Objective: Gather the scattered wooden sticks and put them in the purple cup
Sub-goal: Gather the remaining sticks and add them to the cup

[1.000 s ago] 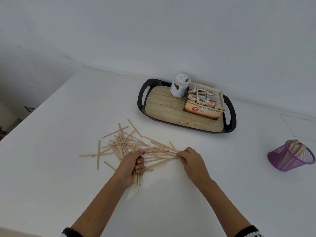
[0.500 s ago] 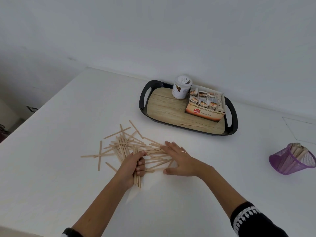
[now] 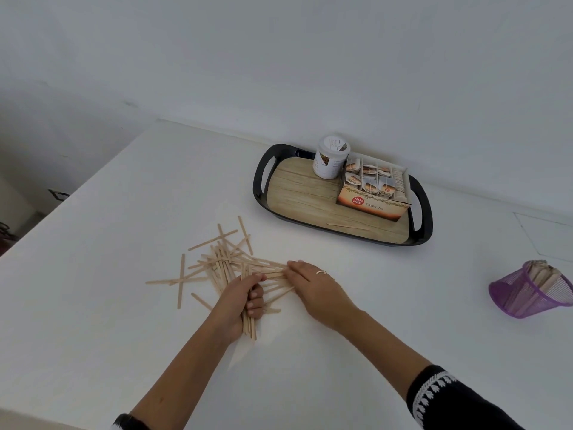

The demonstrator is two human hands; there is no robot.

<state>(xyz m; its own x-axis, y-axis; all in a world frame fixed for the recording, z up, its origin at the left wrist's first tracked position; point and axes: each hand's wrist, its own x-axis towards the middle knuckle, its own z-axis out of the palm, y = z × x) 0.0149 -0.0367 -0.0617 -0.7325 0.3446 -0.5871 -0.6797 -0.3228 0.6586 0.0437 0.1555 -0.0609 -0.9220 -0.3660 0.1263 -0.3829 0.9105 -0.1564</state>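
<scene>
Head view: left hand [image 3: 240, 301] holds sticks [image 3: 249, 324] (a bundle).

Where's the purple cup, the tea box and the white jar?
purple cup [image 3: 524, 294], head view, on its mesh side wall.
tea box [image 3: 370, 206], head view, on its orange front face.
white jar [image 3: 329, 162], head view, on its labelled side.

A black tray [image 3: 259, 181] with two cut-out handles and a wood-grain floor stood on the white table [image 3: 124, 212], close to the wall [image 3: 279, 57]. A white cylindrical jar [image 3: 330, 158] stood upright at the far edge of the tray. An open carton of tea bags [image 3: 373, 193], marked "Ginger Tea", sat just beside the jar, toward the tray's right handle. The carton's orange front panel faced the near edge of the tray.
</scene>
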